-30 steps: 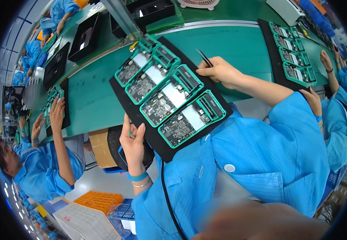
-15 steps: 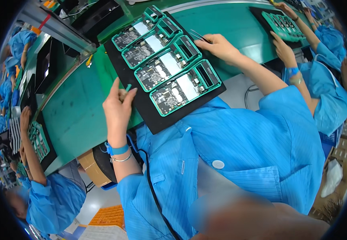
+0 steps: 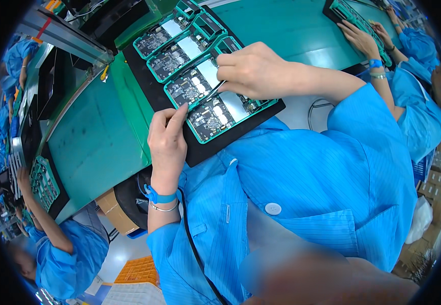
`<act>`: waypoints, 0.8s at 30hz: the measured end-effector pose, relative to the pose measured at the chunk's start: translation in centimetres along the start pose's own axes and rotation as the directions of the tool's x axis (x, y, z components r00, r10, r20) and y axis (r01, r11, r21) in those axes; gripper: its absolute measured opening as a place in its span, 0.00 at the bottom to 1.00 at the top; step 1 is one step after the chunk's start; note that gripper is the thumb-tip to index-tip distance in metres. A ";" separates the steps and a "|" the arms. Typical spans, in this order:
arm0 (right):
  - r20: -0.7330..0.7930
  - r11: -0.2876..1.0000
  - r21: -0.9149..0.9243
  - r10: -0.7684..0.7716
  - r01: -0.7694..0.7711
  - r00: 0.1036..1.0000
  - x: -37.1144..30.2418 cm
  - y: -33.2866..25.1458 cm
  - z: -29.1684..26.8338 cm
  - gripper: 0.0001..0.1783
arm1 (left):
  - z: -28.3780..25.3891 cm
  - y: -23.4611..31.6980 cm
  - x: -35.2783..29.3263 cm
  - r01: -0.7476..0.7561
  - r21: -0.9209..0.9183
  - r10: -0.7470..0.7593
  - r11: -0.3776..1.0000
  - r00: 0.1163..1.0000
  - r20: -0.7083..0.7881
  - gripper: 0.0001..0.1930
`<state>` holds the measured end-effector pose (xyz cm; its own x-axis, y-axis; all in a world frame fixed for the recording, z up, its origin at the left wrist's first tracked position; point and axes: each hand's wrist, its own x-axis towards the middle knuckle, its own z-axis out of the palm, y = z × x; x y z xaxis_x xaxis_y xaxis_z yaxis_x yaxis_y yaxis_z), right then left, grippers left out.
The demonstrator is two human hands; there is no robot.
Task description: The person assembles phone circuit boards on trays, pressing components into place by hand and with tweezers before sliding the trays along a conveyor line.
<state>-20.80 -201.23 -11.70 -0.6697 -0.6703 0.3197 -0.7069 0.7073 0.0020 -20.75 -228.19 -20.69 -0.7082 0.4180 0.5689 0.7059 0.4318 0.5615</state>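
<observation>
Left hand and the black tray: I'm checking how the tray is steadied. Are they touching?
Touching. The head view shows the left hand lying on the black tray, fingertips against a green-framed circuit board.

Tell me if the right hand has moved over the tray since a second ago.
Yes. The right hand came from the black tray's far edge in over the circuit boards.

My right hand [image 3: 253, 68] came off the far edge of the flat black carrier tray [image 3: 205, 147] and now sits over the third green-framed circuit board [image 3: 195, 84], and my left hand [image 3: 167, 134] slid up onto the tray's near edge.
</observation>
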 end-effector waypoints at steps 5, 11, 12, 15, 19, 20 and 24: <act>0.042 0.999 -0.037 -0.010 0.012 0.999 0.6 -0.4 0.7 0.14 | 0.6 0.2 0.3 -0.032 0.018 0.033 0.999 0.999 -0.029 0.14; 0.080 0.999 -0.032 0.005 -0.003 0.997 1.0 -0.7 1.2 0.14 | 0.6 0.3 0.3 -0.076 0.035 0.076 0.997 0.997 -0.020 0.13; 0.081 1.000 -0.031 0.005 -0.002 0.997 1.1 -0.7 1.3 0.14 | 0.6 0.2 0.3 -0.091 0.047 0.092 0.995 0.996 -0.012 0.14; 0.108 1.000 -0.027 0.017 -0.014 0.994 1.2 -0.7 1.4 0.13 | 0.5 0.2 0.3 -0.102 0.048 0.102 0.994 0.995 -0.003 0.15; 0.137 1.000 -0.025 0.003 0.000 0.991 1.4 -0.7 1.4 0.13 | 0.5 0.1 0.2 -0.110 0.061 0.110 0.992 0.994 -0.001 0.16; 0.148 1.000 -0.020 0.000 0.003 0.989 1.4 -0.7 1.5 0.13 | 0.6 0.0 0.2 -0.115 0.065 0.115 0.991 0.993 -0.003 0.16; 0.159 0.999 -0.032 -0.003 0.008 0.987 1.4 -0.7 1.7 0.13 | 0.6 0.0 0.1 -0.120 0.067 0.120 0.991 0.993 -0.002 0.16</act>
<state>-21.60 -203.09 -12.85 -0.6955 -0.6993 0.1651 -0.7045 0.7089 0.0351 -20.87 -227.63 -21.02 -0.6182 0.4650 0.6337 0.7834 0.4311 0.4478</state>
